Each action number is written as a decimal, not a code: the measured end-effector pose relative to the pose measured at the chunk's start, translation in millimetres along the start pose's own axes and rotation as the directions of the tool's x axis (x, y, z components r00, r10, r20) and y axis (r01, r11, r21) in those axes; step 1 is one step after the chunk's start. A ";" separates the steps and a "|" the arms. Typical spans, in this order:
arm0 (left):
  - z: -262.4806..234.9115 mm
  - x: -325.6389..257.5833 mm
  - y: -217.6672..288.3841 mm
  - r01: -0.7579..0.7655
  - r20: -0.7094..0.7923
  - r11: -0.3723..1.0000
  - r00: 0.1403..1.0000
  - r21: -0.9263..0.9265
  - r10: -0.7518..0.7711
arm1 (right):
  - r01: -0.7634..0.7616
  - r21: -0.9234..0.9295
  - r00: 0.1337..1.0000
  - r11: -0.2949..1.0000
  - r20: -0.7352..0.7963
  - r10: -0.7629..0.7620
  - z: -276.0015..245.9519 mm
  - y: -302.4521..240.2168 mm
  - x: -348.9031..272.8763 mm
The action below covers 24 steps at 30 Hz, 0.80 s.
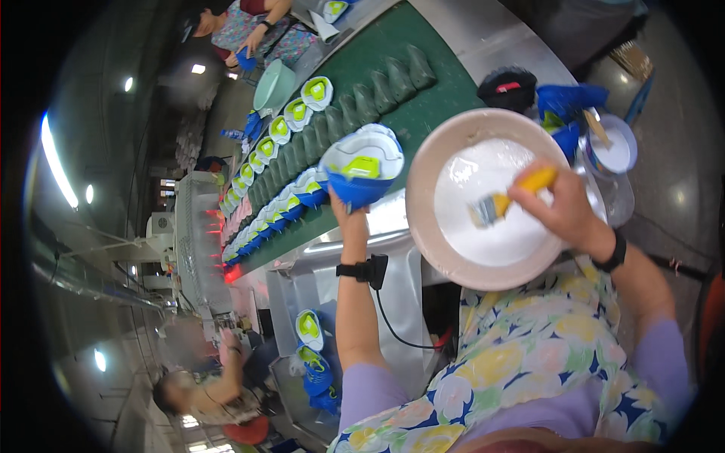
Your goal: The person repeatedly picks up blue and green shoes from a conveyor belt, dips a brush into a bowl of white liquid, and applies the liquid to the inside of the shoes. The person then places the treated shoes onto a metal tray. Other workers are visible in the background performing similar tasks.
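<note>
My left hand [348, 210] grips a blue shoe upper [365, 189] from below, its white underside turned up with a yellow-green patch in the middle. My right hand [566, 211] is closed round a paintbrush [535, 181] with a yellow handle. The brush's pale bristles point down over the white liquid [483, 245] in a large beige basin [424, 219]; whether they touch it I cannot tell. The basin stands in front of me on the right, and the upper is held beside its left rim, over the green conveyor belt [393, 38].
Rows of blue-and-white uppers [310, 186] and dark shoe-shaped pieces [381, 96] line the belt. Right of the basin are a white bucket [618, 151] with a brush and blue uppers [572, 98]. More uppers [310, 326] lie lower left. A co-worker [242, 26] handles something blue beside a green basin [274, 84].
</note>
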<state>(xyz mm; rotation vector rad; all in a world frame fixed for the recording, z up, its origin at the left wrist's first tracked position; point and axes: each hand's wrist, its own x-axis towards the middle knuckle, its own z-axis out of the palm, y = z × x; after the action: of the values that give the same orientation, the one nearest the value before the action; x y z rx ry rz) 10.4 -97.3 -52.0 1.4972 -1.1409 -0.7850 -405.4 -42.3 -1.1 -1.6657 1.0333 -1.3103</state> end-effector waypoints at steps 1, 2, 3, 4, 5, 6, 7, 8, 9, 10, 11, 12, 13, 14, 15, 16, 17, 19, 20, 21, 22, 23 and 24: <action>18.7 13.6 8.0 0.047 0.053 0.999 0.997 0.021 -0.048 | -0.012 -0.009 1.000 1.000 0.014 0.012 -0.2 4.5 -7.7; 29.7 26.5 0.7 0.021 0.115 1.000 0.993 -0.006 -0.020 | -0.043 0.003 0.999 0.999 0.023 0.043 0.9 7.3 -13.6; 45.1 39.3 -11.1 0.009 0.181 1.000 0.983 -0.027 -0.004 | -0.091 0.016 0.995 0.996 0.034 0.090 1.1 13.3 -18.8; 65.9 52.0 -17.5 0.134 0.152 0.978 0.982 -0.161 -0.109 | -0.088 0.002 0.996 0.996 0.020 0.088 4.2 19.3 -23.8; 74.0 67.3 -32.6 0.139 0.199 0.972 0.975 -0.189 -0.101 | -0.084 -0.007 0.996 0.996 0.016 0.084 6.9 22.9 -28.1; 80.7 82.1 -48.4 0.099 0.231 0.984 0.971 -0.146 -0.063 | -0.082 -0.014 0.996 0.997 0.019 0.082 9.5 26.2 -30.7; 94.0 93.5 -53.1 0.212 0.205 0.960 0.963 -0.184 -0.173 | -0.079 -0.005 0.997 0.997 -0.009 0.079 11.7 28.7 -31.8; 101.1 105.2 -65.7 0.259 0.155 0.963 0.957 -0.076 -0.245 | -0.075 0.011 0.997 0.997 -0.020 0.075 15.2 28.8 -33.0; 100.5 113.1 -82.8 0.272 0.203 0.952 0.949 -0.140 -0.241 | -0.071 0.036 0.997 0.997 -0.019 0.072 18.5 29.9 -34.2; 90.8 123.6 -105.7 0.300 0.237 0.947 0.934 -0.112 -0.268 | -0.080 0.021 0.996 0.997 0.045 0.079 17.5 29.0 -34.3; 75.1 126.1 -127.1 0.329 0.260 0.941 0.918 -0.081 -0.298 | -0.088 0.059 0.996 0.994 0.033 0.086 17.9 31.5 -36.5; 93.7 120.5 -115.3 0.274 0.171 0.934 0.933 0.231 -0.316 | -0.112 0.065 0.994 0.992 -0.001 0.112 16.2 41.5 -41.6; 89.0 108.1 -112.8 -0.089 0.116 0.908 0.992 0.410 0.045 | -0.127 0.096 0.992 0.987 -0.012 0.129 16.4 43.0 -45.8; 79.9 94.3 -114.8 -0.321 0.039 0.685 0.919 0.654 0.393 | -0.150 0.127 0.989 0.980 0.007 0.151 16.4 45.1 -46.9; 76.4 78.0 -87.6 -0.351 0.082 0.715 0.920 0.605 0.383 | -0.178 0.130 0.984 0.975 -0.006 0.180 9.5 49.1 -47.7; 50.9 53.3 -56.8 -0.340 0.072 0.720 0.924 0.605 0.376 | -0.187 0.118 0.982 0.975 -0.018 0.190 8.3 51.2 -49.7; 14.8 30.1 -36.8 -0.334 0.061 0.725 0.925 0.602 0.376 | -0.190 0.104 0.980 0.976 -0.034 0.194 7.8 54.1 -48.5; -81.7 -23.4 -26.5 -0.204 -0.160 0.759 0.912 0.619 0.376 | -0.184 0.066 0.983 0.981 -0.012 0.186 7.1 57.9 -45.7; -144.2 -56.2 -33.1 -0.083 -0.273 0.707 0.886 0.702 0.375 | -0.176 0.050 0.984 0.983 -0.009 0.177 8.3 60.3 -44.1; -205.1 -88.6 -37.3 0.035 -0.372 0.653 0.844 0.757 0.386 | -0.172 0.044 0.985 0.984 -0.001 0.173 10.5 63.2 -43.6; -245.9 -124.0 -16.4 0.150 -0.536 0.745 0.786 0.650 0.308 | -0.167 0.026 0.986 0.986 -0.014 0.167 9.1 62.0 -43.2; -314.4 -191.5 -31.8 0.396 -0.450 0.228 0.675 0.890 0.584 | -0.168 0.034 0.986 0.985 0.008 0.168 11.6 66.2 -44.4; -363.6 -244.1 -46.1 0.563 -0.674 0.386 0.504 0.731 0.541 | -0.179 0.051 0.984 0.983 -0.001 0.179 14.5 69.8 -44.2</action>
<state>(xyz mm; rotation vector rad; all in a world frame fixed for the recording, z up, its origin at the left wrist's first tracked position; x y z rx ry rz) 271.9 256.4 -32.2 2.3971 -0.6400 0.9658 -407.0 -26.9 -83.6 -1.4949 1.1167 -1.2138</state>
